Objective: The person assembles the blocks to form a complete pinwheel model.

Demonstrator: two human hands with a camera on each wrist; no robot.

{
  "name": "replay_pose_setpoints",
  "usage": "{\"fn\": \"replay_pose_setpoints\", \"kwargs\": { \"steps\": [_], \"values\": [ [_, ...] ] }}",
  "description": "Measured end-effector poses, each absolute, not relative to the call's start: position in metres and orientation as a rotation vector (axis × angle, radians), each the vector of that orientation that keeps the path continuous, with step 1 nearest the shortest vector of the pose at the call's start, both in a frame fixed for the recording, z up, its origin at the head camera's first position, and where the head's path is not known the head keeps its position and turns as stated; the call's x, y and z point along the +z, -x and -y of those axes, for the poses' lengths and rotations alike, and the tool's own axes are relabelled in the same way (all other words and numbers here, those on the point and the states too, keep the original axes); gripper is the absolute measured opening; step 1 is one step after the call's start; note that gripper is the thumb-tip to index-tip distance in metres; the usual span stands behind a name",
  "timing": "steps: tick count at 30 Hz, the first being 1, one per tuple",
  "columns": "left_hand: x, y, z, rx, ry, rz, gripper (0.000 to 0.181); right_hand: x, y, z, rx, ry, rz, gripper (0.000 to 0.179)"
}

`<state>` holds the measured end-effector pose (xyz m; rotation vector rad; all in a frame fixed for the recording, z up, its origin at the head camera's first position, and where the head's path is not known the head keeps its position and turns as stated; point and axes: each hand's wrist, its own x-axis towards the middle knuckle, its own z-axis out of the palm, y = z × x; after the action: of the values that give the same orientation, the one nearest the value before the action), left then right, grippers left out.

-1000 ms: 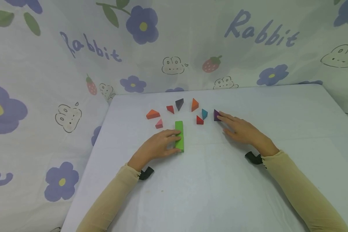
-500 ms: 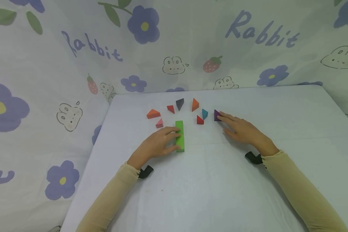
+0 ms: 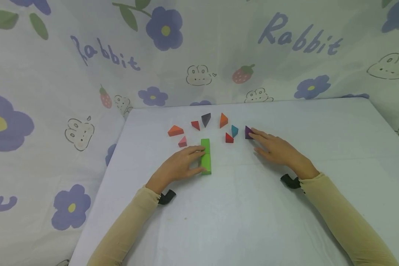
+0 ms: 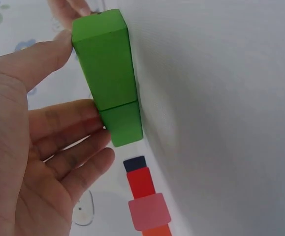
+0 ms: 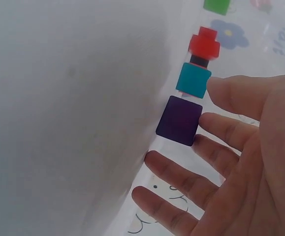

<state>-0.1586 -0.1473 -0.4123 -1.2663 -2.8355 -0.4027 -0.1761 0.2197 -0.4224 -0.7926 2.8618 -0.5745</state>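
Observation:
Two green blocks lie end to end in a straight line on the white table, with a thin seam between them. My left hand is along their left side, thumb at the near block and fingertips touching near the seam, as the left wrist view shows. Farther right, a purple triangular block stands on the table. The fingertips of my right hand touch its right side. In the right wrist view those fingers are fairly straight against the purple block, and the thumb overlaps a teal block behind.
Behind the green blocks lie several small triangular blocks: an orange one, a pink one, a red one, a dark grey one and another orange one. A second red block sits beside the blue one.
My left fingers have drawn back slightly leftward and away from me on the green blocks. The right hand and the blocks stay practically where they were.

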Motion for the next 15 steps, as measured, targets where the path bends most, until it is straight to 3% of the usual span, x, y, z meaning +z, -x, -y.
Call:
{"fn": "replay_pose_setpoints", "kwargs": {
  "steps": [15],
  "values": [
    [-0.410,0.157,0.148,-0.410,1.258,2.841,0.061,-0.408,0.179,-0.183,-0.501,0.971,-2.904,0.057]
  ]
}}
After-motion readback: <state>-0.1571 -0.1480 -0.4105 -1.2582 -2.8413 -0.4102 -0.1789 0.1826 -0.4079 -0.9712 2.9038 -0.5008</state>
